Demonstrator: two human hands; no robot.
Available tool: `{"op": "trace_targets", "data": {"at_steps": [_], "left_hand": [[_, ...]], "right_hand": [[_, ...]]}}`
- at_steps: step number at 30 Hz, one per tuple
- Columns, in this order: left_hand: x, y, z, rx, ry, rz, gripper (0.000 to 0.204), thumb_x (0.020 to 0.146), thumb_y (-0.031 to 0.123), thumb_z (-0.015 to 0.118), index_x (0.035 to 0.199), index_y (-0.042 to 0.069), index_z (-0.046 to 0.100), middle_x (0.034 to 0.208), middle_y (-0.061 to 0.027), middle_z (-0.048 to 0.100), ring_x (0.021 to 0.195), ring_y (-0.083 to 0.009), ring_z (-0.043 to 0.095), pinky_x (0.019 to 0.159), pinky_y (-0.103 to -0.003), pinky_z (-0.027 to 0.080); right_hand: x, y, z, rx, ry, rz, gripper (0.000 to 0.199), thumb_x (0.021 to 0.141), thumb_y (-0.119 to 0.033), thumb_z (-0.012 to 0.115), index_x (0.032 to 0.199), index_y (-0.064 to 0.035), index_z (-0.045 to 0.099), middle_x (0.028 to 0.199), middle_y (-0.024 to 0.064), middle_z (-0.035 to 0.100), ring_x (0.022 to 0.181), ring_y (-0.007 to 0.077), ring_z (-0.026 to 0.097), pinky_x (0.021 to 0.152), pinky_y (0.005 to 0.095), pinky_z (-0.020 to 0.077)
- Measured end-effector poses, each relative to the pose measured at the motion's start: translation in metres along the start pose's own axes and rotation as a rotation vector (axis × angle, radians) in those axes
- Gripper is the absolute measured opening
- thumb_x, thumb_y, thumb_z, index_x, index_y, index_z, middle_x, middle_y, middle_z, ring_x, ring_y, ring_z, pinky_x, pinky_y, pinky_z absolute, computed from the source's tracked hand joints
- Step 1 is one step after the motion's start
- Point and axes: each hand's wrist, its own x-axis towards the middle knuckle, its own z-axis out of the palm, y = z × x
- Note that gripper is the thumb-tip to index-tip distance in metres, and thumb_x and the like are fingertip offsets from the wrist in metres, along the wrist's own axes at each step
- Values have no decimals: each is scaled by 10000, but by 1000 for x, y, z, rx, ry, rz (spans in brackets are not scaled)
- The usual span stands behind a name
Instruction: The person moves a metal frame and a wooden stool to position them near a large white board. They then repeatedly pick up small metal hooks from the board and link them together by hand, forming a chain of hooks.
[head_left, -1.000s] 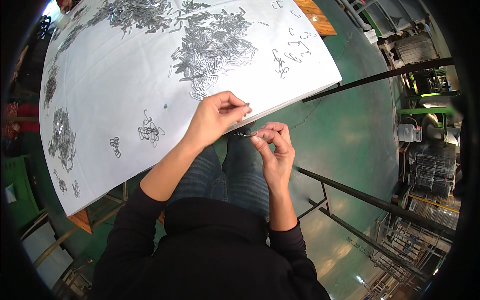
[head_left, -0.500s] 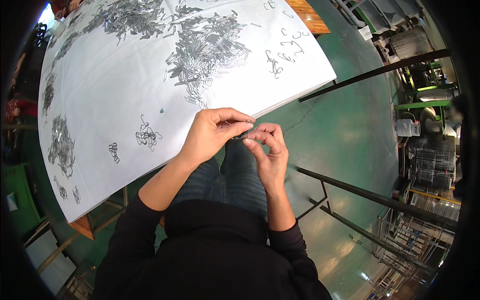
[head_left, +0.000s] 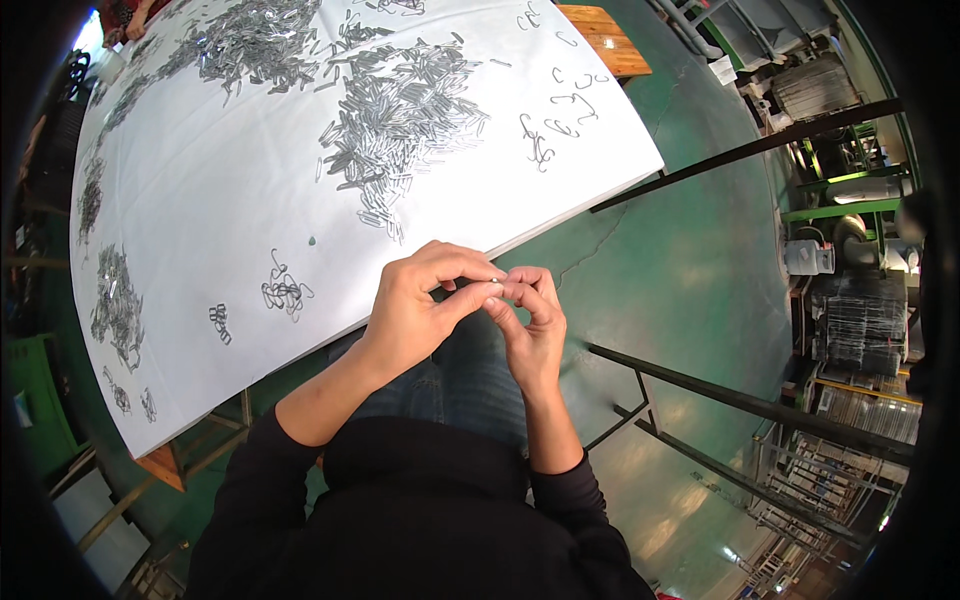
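My left hand (head_left: 420,305) and my right hand (head_left: 530,325) meet fingertip to fingertip just off the near edge of the white-covered table (head_left: 200,230), above my lap. Between the thumbs and forefingers they pinch a small metal piece (head_left: 497,285), mostly hidden by the fingers. A big heap of grey metal clips (head_left: 400,115) lies on the sheet beyond the hands. A small tangle of bent wire hooks (head_left: 283,290) lies on the sheet left of my left hand.
More clip piles (head_left: 240,45) spread across the far and left parts of the sheet, with loose wire hooks (head_left: 545,135) at the right corner. Green floor (head_left: 700,260), dark metal bars (head_left: 720,395) and racks of metal parts (head_left: 860,320) stand to the right.
Both hands have drawn closer together until the fingertips touch. The thin metal piece visible between them earlier is now almost covered by the fingers.
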Motion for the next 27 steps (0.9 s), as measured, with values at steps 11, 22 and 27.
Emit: {"op": "trace_targets", "data": {"at_steps": [11,22,27], "left_hand": [[-7,-2,1,30,-10,25,149,735,-13,699,873,44,695,822,-54,678,762,-162,606,683,-271,493],[-12,-11,2,73,15,46,152,730,-19,694,871,39,695,801,-47,679,731,-152,599,664,-271,478],[-15,-17,5,31,29,24,149,742,-18,686,882,32,694,772,-55,672,680,-125,579,610,-253,460]], "right_hand": [[201,63,-93,-684,-101,-125,130,830,-112,632,943,-51,655,847,55,609,733,169,572,656,284,449],[275,75,-88,-1343,-442,-290,191,802,-205,651,929,-67,616,981,72,587,884,264,607,763,364,491],[226,44,-84,-589,-239,52,143,801,-170,677,805,-42,614,671,27,550,676,142,540,612,270,417]]}}
